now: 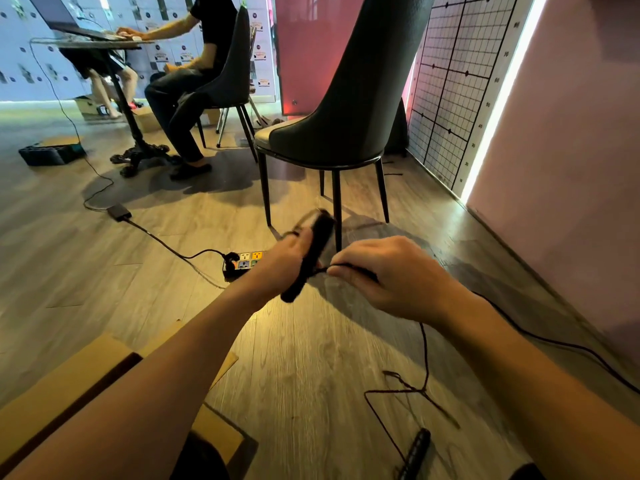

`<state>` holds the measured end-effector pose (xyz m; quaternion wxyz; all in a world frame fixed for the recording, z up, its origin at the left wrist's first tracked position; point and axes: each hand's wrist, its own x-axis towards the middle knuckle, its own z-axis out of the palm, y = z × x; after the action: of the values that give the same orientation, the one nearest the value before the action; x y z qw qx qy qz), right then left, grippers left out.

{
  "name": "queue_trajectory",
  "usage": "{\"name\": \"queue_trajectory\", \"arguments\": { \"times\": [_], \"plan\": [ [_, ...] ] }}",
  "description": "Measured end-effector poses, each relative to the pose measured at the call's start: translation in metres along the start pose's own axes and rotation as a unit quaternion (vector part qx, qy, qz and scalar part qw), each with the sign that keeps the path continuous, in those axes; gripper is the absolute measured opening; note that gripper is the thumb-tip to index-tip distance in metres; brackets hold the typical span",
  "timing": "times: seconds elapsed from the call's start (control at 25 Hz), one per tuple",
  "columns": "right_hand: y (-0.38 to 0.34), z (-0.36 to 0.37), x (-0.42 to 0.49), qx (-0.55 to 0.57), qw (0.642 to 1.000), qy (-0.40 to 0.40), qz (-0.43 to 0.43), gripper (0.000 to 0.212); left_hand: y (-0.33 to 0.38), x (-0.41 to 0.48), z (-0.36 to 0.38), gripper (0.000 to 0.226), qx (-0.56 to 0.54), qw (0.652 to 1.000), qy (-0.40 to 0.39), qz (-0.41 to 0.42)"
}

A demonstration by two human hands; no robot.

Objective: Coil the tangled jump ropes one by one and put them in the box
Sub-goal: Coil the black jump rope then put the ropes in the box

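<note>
While the rigid handle [318,244] is being gripped in the left hand [287,265] above the floor [311,375], the seemingly limp, light cord [425,355] is being pinched just beside it by the right hand [391,271].

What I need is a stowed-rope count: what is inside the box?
Only a dark strip of the box interior shows, with no rope visible. The left arm covers most of the opening, hiding anything beneath.
</note>
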<state>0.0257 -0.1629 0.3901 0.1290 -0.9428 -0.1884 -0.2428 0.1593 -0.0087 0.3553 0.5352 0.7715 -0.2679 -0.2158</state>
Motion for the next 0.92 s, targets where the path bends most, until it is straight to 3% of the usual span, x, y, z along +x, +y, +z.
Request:
{"name": "queue_trajectory", "arguments": {
  "times": [0.08,0.16,0.28,0.44,0.56,0.72,0.92],
  "plan": [
    [0.009,-0.009,-0.003,-0.032,0.997,0.066,0.013,0.024,0.002,-0.009,0.011,0.053,0.068,0.985,-0.153,-0.025],
    [0.019,-0.018,-0.010,-0.031,0.993,0.106,0.050,0.029,0.008,-0.018,0.016,0.065,0.029,0.962,-0.264,-0.056],
    [0.029,-0.026,-0.018,0.010,0.986,0.138,0.098,0.024,0.022,-0.022,0.017,0.079,-0.068,0.939,-0.334,-0.039],
    [0.034,-0.025,-0.023,0.077,0.970,0.156,0.167,0.030,0.037,-0.028,0.023,0.060,-0.209,0.910,-0.357,-0.007],
    [0.035,-0.004,-0.023,0.124,0.949,0.097,0.272,0.034,0.042,-0.031,0.027,0.054,-0.375,0.873,-0.310,0.014],
    [0.023,0.023,-0.015,0.191,0.921,-0.117,0.318,0.034,0.038,-0.019,0.028,0.047,-0.550,0.819,-0.153,0.065],
    [0.012,0.021,-0.008,0.213,0.910,-0.192,0.299,0.036,0.019,0.001,0.011,0.044,-0.521,0.848,0.060,0.076]
  ]
}}
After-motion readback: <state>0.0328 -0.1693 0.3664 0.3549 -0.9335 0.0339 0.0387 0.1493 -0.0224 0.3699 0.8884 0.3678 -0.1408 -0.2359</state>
